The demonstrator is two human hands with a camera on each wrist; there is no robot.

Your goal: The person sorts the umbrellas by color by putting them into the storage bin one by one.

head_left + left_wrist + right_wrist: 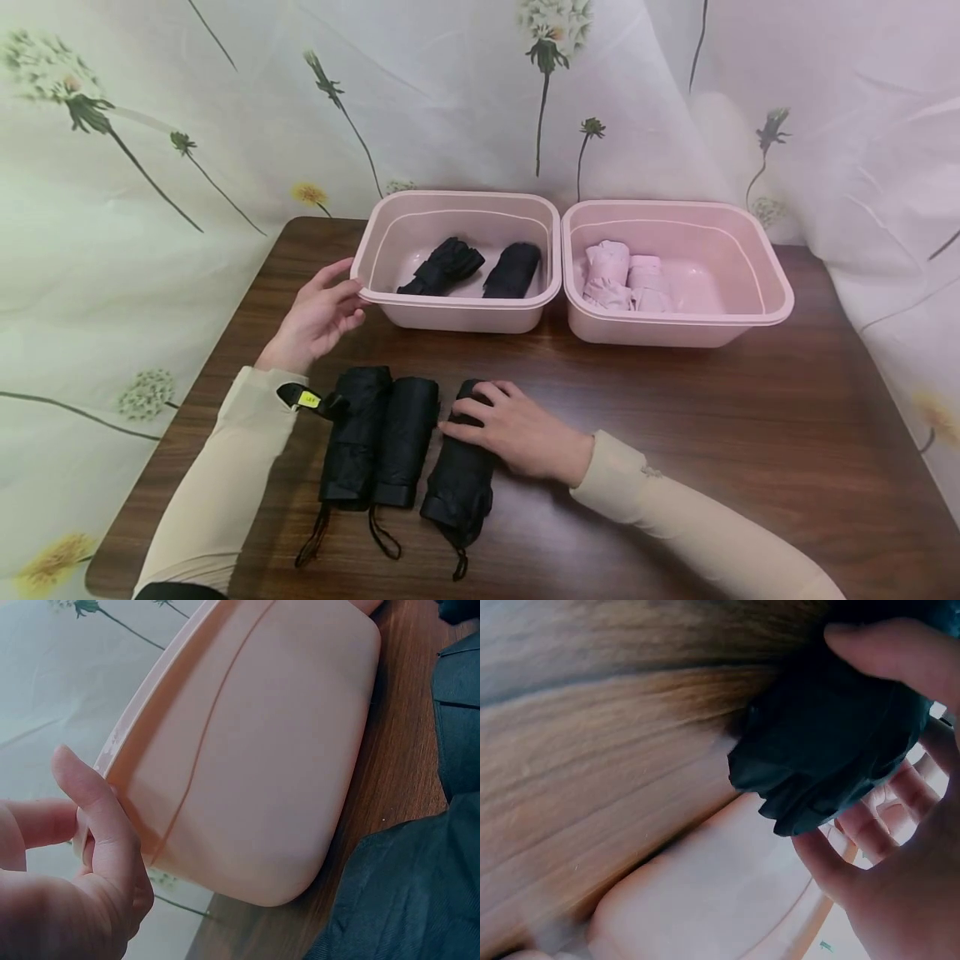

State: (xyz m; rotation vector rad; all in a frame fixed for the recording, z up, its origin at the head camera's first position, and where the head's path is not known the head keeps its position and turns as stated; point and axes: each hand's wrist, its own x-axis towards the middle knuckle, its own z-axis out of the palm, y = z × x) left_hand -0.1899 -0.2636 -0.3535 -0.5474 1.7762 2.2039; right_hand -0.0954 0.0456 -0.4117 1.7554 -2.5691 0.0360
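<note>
Gripping, with the right hand (pixel 517 429), the rightmost black umbrella (pixel 460 479), folded and laid on the table (pixel 712 433); holding it with thumb to one side and fingers bent round the other, per the right wrist view; impossible to tell whether any part is lifted. Pinching, with the left hand (pixel 318 317), the rim of the left bin (pixel 465 318) near its front left corner, between thumb and fingers, apparently to steady it; wearing at that wrist a dark strap with a yellow tag (pixel 309 400).

Lying next outward, to the left of the held piece: middle black umbrella (pixel 405 442), just apart from it; leftmost black umbrella (pixel 356 437), touching the middle one; both unheld.

Standing behind: left bin, pale pink, containing a loosely wrapped black bundle (pixel 442 267) and a neater black roll (pixel 513 271); just beside it, right bin (pixel 660 332), likewise pink, containing a larger pink bundle (pixel 607 275) and a smaller pink bundle (pixel 647 283). Hanging beyond: dandelion-print cloth (pixel 442 92).

Judged as step in hand: taking up a black piece, with sorting by colour likely; calling next, by the same judgement, for a secure grasp, a lift over the left bin's front rim, and a lowering beside the black pieces inside.
</note>
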